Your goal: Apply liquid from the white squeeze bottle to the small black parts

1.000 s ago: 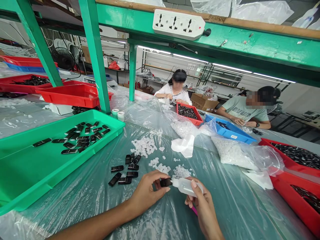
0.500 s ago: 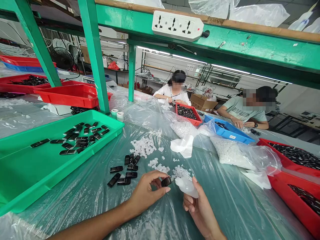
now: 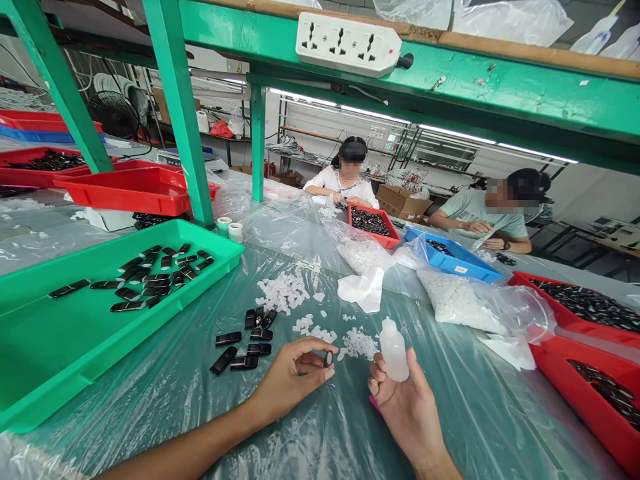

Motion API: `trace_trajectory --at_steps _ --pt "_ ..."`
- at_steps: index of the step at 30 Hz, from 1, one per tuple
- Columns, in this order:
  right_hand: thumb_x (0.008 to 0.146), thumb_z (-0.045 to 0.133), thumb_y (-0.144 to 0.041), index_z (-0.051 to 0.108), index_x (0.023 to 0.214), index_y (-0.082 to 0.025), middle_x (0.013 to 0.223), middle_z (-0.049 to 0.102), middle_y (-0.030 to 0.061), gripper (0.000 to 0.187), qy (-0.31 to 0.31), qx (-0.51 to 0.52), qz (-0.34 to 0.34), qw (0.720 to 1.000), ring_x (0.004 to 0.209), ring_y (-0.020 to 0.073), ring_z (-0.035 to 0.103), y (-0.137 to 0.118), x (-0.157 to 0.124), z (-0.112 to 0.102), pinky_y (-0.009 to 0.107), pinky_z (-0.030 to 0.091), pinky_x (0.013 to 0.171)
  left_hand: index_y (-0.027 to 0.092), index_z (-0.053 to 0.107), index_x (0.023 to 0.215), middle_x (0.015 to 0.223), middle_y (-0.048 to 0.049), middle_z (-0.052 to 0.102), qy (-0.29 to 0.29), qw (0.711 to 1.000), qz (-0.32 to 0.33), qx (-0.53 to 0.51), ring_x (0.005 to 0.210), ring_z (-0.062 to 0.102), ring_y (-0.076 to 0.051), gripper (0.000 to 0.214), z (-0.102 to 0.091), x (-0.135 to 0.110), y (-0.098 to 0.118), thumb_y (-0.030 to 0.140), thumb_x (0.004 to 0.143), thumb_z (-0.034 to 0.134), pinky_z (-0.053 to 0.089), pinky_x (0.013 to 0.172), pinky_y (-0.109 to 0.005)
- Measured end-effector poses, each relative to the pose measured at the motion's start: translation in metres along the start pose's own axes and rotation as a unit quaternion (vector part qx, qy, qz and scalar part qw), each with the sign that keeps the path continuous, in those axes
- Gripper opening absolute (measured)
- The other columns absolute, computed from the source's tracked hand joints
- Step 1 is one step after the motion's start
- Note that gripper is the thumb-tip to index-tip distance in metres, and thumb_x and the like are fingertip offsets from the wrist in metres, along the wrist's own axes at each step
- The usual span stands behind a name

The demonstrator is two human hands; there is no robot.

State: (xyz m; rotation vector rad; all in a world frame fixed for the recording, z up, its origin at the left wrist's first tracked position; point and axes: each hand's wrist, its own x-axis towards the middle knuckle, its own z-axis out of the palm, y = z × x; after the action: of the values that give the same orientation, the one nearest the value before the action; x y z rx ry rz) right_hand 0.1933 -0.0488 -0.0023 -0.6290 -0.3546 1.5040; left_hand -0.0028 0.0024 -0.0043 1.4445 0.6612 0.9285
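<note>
Between the thumb and fingers of my left hand [image 3: 295, 373] is a small black plastic casing [image 3: 328, 359], its end turned toward me. My right hand [image 3: 407, 407] is closed around a translucent white squeeze bottle [image 3: 395, 351], held upright with its nozzle at the top. Something pink shows under the right hand, too little of it to name. Several black casings [image 3: 245, 362] lie on the plastic-covered table left of my left hand. Small white pieces [image 3: 357, 343] are heaped just beyond my hands, with a larger pile [image 3: 283, 292] farther back.
A green tray [image 3: 55, 347] with black casings fills the left side. Red trays [image 3: 575, 373] stand at right, beside a bag of white pieces [image 3: 457, 303] and a blue tray [image 3: 453, 257]. Two people sit across the table. A green shelf frame [image 3: 173, 113] crosses above.
My right hand has turned the bottle from tilted to upright and moved slightly right. The casing in my left hand has rotated so its end faces me.
</note>
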Motion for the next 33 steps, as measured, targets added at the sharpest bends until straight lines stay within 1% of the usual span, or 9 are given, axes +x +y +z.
trace_trajectory --at_steps 5,8,13,17,20,23,29,31,33 --pt "0.083 0.051 -0.043 0.061 0.093 -0.021 0.084 0.056 0.0019 0.027 0.024 -0.035 -0.028 0.999 0.074 0.0134 0.054 -0.001 0.001 -0.004 0.026 0.049 0.069 0.019 0.063 0.099 0.106 -0.0076 0.055 -0.006 1.0 0.001 0.0 0.087 0.06 -0.019 0.022 0.0 -0.001 0.0 0.026 0.079 0.063 0.051 0.078 -0.029" --pt "0.084 0.05 -0.041 0.06 0.095 -0.021 0.088 0.055 0.0021 0.025 0.012 -0.036 -0.038 0.999 0.075 0.0131 0.053 -0.001 0.001 -0.005 0.026 0.048 0.067 0.02 0.063 0.099 0.106 -0.0075 0.054 -0.012 1.0 0.0 0.007 0.088 0.059 -0.02 0.021 0.001 -0.002 0.0 0.026 0.079 0.063 0.051 0.079 -0.029" --pt "0.087 0.046 -0.038 0.06 0.095 -0.02 0.079 0.053 0.0015 0.024 -0.026 -0.018 -0.047 0.998 0.062 0.0105 0.045 0.0 0.001 -0.002 0.025 0.044 0.058 0.019 0.063 0.098 0.105 -0.0073 0.056 -0.009 1.0 0.001 0.018 0.088 0.059 -0.019 0.02 0.0 -0.002 0.002 0.025 0.078 0.062 0.051 0.078 -0.028" --pt "0.086 0.048 -0.038 0.062 0.089 -0.019 0.065 0.048 -0.0006 0.025 -0.029 -0.024 -0.046 0.998 0.055 0.0096 0.039 0.005 0.0 -0.003 0.024 0.04 0.052 0.017 0.062 0.092 0.088 -0.0051 0.061 0.016 0.996 -0.009 0.082 0.075 0.059 -0.017 0.016 0.001 -0.002 0.004 0.023 0.077 0.063 0.049 0.068 -0.025" --pt "0.084 0.051 -0.038 0.062 0.089 -0.017 0.059 0.046 -0.0015 0.025 -0.018 -0.049 -0.043 0.998 0.051 0.0092 0.036 0.01 0.0 -0.005 0.024 0.039 0.05 0.016 0.061 0.085 0.081 -0.0034 0.062 0.028 0.992 0.008 0.119 0.069 0.058 -0.015 0.01 0.003 -0.002 0.006 0.019 0.075 0.063 0.048 0.064 -0.023" --pt "0.084 0.051 -0.038 0.063 0.087 -0.017 0.058 0.046 -0.0014 0.024 -0.013 -0.058 -0.033 0.998 0.05 0.0093 0.036 0.014 -0.001 -0.006 0.025 0.039 0.05 0.016 0.06 0.084 0.083 -0.0032 0.062 0.032 0.992 0.025 0.122 0.072 0.059 -0.015 0.009 0.004 -0.003 0.007 0.016 0.075 0.062 0.048 0.067 -0.023" --pt "0.082 0.053 -0.039 0.064 0.086 -0.018 0.061 0.049 0.0 0.024 -0.005 -0.028 -0.021 0.999 0.054 0.0107 0.039 0.013 -0.002 -0.002 0.026 0.04 0.051 0.018 0.059 0.081 0.09 -0.0032 0.063 0.028 0.988 0.043 0.143 0.083 0.059 -0.016 0.009 0.005 -0.003 0.007 0.011 0.076 0.058 0.046 0.074 -0.023" --pt "0.081 0.054 -0.039 0.064 0.084 -0.018 0.06 0.048 -0.0001 0.023 -0.003 -0.024 -0.021 0.999 0.054 0.0109 0.039 0.013 -0.002 -0.001 0.026 0.041 0.051 0.018 0.058 0.081 0.089 -0.0032 0.063 0.028 0.988 0.042 0.146 0.08 0.059 -0.016 0.008 0.005 -0.004 0.007 0.012 0.076 0.059 0.046 0.072 -0.023" --pt "0.081 0.054 -0.039 0.063 0.085 -0.018 0.06 0.048 -0.0004 0.023 -0.002 -0.021 -0.016 1.0 0.054 0.0109 0.039 0.013 -0.002 -0.001 0.026 0.041 0.051 0.017 0.058 0.081 0.083 -0.0028 0.062 0.028 0.987 0.038 0.156 0.073 0.057 -0.015 0.006 0.004 -0.004 0.006 0.015 0.075 0.061 0.045 0.067 -0.022"
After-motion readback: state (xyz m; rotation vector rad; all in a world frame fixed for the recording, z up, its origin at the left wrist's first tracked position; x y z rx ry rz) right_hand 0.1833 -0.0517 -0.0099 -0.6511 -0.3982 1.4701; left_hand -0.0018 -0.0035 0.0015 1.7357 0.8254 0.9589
